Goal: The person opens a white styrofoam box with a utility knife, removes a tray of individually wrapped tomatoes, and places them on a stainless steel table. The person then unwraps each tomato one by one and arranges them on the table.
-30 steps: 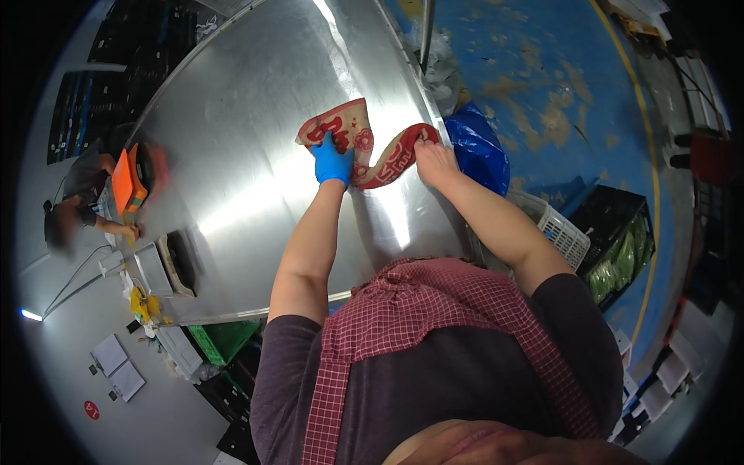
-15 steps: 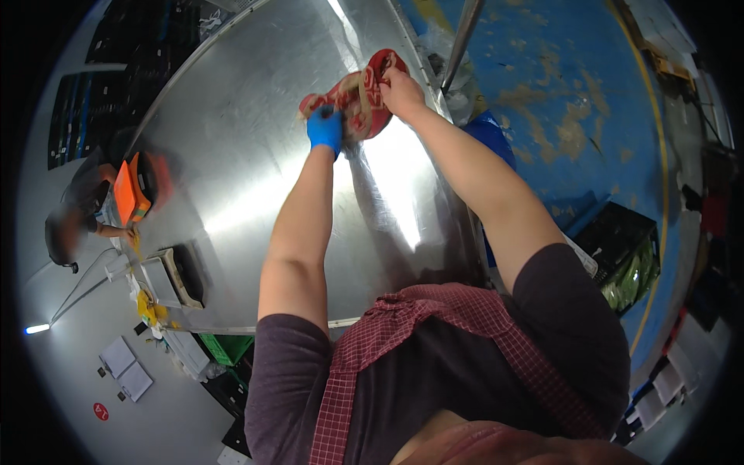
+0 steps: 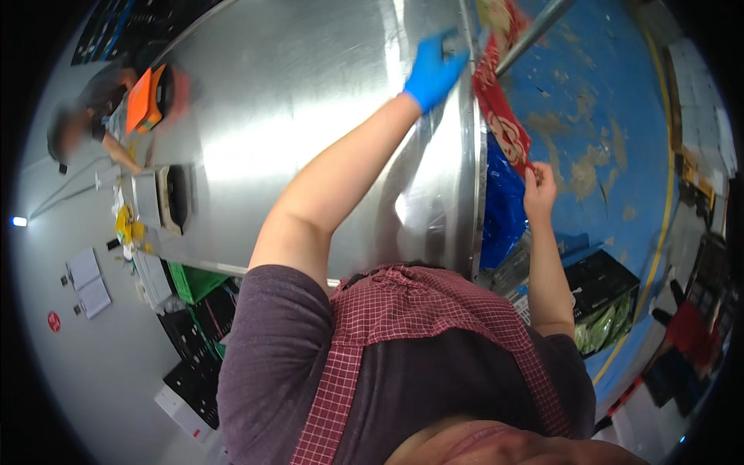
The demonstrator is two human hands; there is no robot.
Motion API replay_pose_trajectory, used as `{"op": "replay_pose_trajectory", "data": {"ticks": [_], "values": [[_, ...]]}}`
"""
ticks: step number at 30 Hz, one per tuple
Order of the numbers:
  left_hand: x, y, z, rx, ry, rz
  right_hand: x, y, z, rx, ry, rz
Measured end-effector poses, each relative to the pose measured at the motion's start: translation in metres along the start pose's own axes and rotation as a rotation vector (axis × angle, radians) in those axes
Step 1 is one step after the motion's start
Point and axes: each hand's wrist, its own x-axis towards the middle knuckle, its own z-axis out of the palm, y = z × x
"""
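My right hand (image 3: 540, 192) is closed, pinching the lower end of a limp red bag (image 3: 505, 128) with a pale printed pattern. The bag hangs stretched out along the outer right edge of the metal table (image 3: 310, 93), its far part passing by a metal pole (image 3: 535, 35). My left hand (image 3: 435, 71), in a blue glove, is over the table near that edge. Its fingers are apart and slightly blurred, and nothing shows in them. The bag's far end is blurred near the top of the picture.
A blue plastic bag (image 3: 502, 209) hangs below the table's right edge. Beyond it, a black crate (image 3: 601, 283) with green contents stands on the blue floor (image 3: 597, 101). An orange device (image 3: 146, 101) and a scale-like tray (image 3: 161, 200) are at the left, beside another person (image 3: 105, 97).
The red bag has moved from above the table to beyond its right edge, stretched longer. My right hand came nearer with it; my left hand released it and moved right.
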Motion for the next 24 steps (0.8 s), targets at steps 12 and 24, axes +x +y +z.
{"op": "replay_pose_trajectory", "data": {"ticks": [12, 24], "values": [[-0.429, -0.049, -0.145, 0.207, 0.21, -0.545, -0.061, -0.047, -0.013, -0.179, -0.095, -0.024], [-0.528, -0.092, -0.214, 1.05, 0.797, -0.674, -0.122, 0.07, -0.077, -0.731, -0.183, -0.029]]}}
